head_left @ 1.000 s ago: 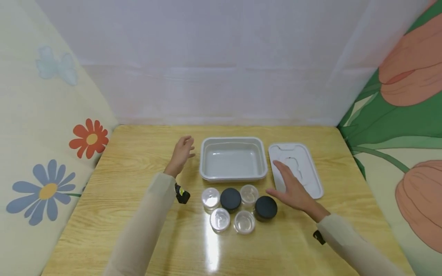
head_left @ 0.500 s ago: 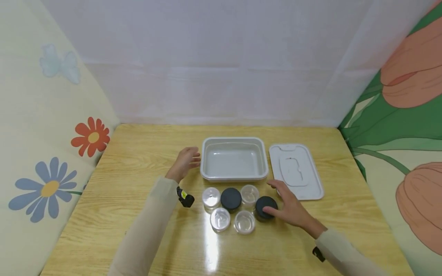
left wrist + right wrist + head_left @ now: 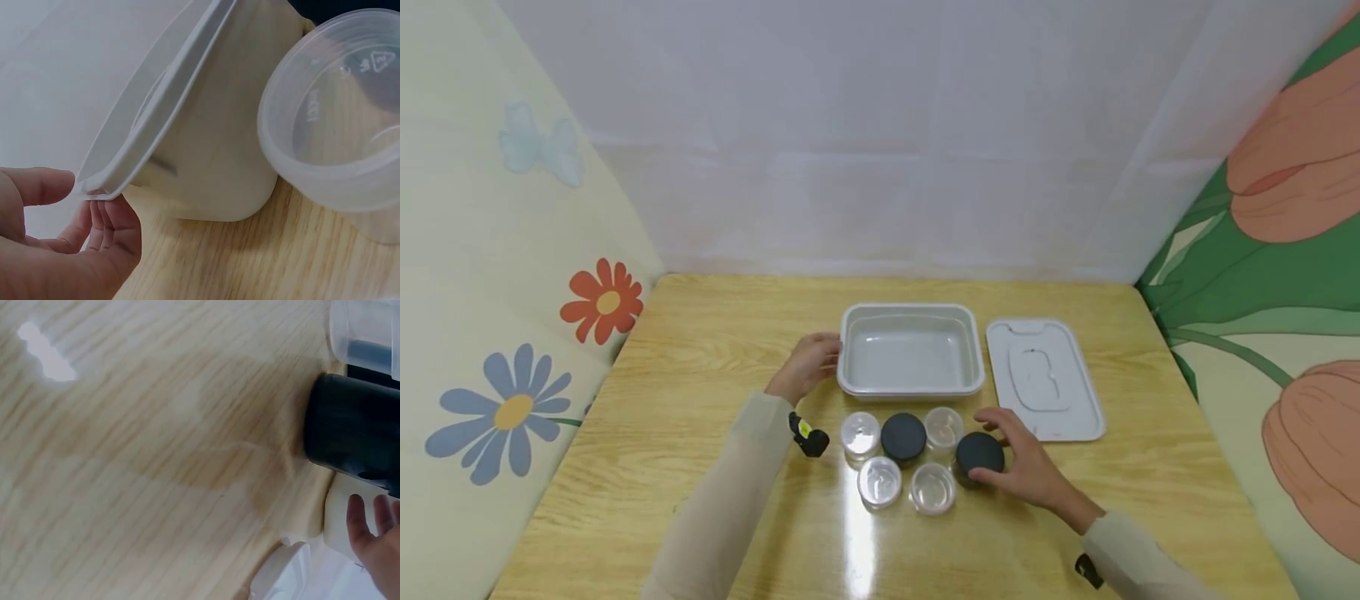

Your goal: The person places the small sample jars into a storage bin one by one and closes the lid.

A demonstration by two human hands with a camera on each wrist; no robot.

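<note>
The black jar (image 3: 980,450) farthest to the right stands upright on the bench (image 3: 722,321), just beside the clear cups (image 3: 932,489), in front of the gap between the grey tub (image 3: 910,392) and the flat white lid (image 3: 1084,408). The right hand (image 3: 1032,473) has its thumb at the near edge of the jar's top and its fingers parted toward the far side; they look unclenched, spread about the jar rather than gripping it. The left hand (image 3: 807,364) has its fingers curled under the left end of the tub's rim with the thumb above, which reads as a light pinch. The step in hand seems to be taking hold of the jar while the tub is steadied; the next move probably calls for the right fingers to draw in evenly on the jar's sides, without jostling the cups or the second black jar (image 3: 903,437). In the right wrist view the jar is cut off by the frame edge and the thumb does not show, so whether anything touches the jar yet I cannot tell. The jar's contents are hidden, and the faint markings on one cup in the left wrist view are too blurred to read
</note>
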